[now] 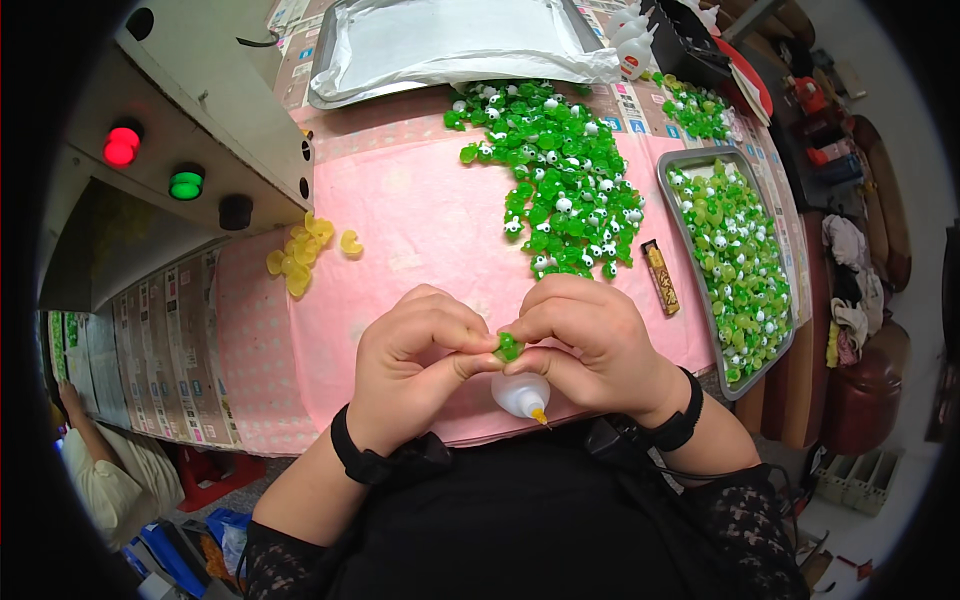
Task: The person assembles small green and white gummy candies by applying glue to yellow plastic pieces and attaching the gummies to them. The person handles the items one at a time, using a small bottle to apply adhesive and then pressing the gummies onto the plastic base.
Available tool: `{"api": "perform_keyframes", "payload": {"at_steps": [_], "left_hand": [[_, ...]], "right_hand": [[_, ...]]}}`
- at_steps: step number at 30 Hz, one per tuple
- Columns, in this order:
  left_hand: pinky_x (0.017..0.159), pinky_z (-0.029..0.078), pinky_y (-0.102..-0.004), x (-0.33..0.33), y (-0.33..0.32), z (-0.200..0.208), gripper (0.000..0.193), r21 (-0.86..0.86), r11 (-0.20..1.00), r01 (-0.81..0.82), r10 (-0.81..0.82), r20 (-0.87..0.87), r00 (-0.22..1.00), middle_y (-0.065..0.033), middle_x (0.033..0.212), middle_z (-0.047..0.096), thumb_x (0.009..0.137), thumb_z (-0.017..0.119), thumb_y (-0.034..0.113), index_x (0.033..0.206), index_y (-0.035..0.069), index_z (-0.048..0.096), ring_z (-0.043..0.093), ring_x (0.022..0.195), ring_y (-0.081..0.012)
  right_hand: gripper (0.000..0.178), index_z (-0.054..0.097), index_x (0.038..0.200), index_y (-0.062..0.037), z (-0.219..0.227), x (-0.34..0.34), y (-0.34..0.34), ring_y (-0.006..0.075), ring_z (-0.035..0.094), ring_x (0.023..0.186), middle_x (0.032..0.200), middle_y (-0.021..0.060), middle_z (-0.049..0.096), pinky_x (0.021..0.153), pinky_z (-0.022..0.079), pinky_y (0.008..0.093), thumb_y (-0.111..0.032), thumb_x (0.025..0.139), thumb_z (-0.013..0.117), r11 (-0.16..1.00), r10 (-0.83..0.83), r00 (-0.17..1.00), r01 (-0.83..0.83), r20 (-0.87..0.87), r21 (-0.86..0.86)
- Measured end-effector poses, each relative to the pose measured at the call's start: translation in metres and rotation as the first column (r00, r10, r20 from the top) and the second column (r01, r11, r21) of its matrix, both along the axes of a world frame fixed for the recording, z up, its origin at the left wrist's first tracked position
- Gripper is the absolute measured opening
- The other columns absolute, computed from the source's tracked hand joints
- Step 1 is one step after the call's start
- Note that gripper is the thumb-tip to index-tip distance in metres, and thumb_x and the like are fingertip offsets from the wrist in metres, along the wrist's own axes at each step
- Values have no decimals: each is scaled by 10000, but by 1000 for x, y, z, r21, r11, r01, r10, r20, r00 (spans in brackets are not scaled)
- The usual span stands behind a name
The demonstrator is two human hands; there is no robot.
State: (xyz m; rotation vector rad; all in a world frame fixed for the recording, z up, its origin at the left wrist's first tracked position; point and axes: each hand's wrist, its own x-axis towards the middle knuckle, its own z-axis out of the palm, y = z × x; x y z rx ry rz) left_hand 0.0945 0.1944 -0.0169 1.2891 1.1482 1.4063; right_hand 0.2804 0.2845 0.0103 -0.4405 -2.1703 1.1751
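Note:
Both hands meet over the near part of the pink-covered table. My left hand (420,345) pinches one side of a small green plastic piece (509,347), thumb and forefinger closed on it. From the other side my right hand (592,340) grips the same piece between thumb and fingers. Just below the fingertips lies a white squeeze bottle (520,395) with a yellow tip pointing toward me. Beyond my hands spreads a large heap of green pieces with white parts (565,175). Several yellow translucent pieces (297,260) lie to the left.
A metal tray (722,390) full of green and white pieces stands at right, with a lighter-like stick (660,278) beside it. A paper-lined tray (470,45) is at the back. A machine (235,130) with lit buttons borders the left. Another person's arm (75,405) shows far left.

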Motion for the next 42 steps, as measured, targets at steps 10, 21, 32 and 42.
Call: {"api": "perform_keyframes", "payload": {"at_steps": [10,21,32,42], "left_hand": [[720,449,-286,-1,2,-2,118,24,1000,9,-9,-21,1000,-41,809,657,733,769,7,782,55,672,575,787,-160],[748,453,-297,-3,2,-3,102,-7,999,31,-31,-12,999,-49,815,652,745,759,19,777,54,669,578,799,-172],[785,477,-271,-2,1,-9,136,-72,996,51,-34,225,974,-67,921,627,785,710,-70,865,26,656,586,852,-144],[760,459,-288,-2,2,-5,112,-50,998,39,-34,105,994,-52,860,637,764,739,-34,823,40,679,577,852,-151]], "right_hand": [[160,640,832,-27,-3,-3,0,257,568,661,734,91,558,571,451,355,-34,707,740,1000,7,1000,-7,-7,1],[171,620,803,-34,-6,-2,-1,268,555,654,721,90,540,563,442,368,-33,683,741,1000,-1,1000,1,6,30],[186,648,909,-21,6,-3,1,280,585,706,791,106,577,615,472,367,-28,738,721,998,-12,999,10,41,58],[115,680,899,-14,0,1,1,255,613,688,776,105,608,597,485,334,2,785,691,1000,-17,1000,17,-7,7]]}}
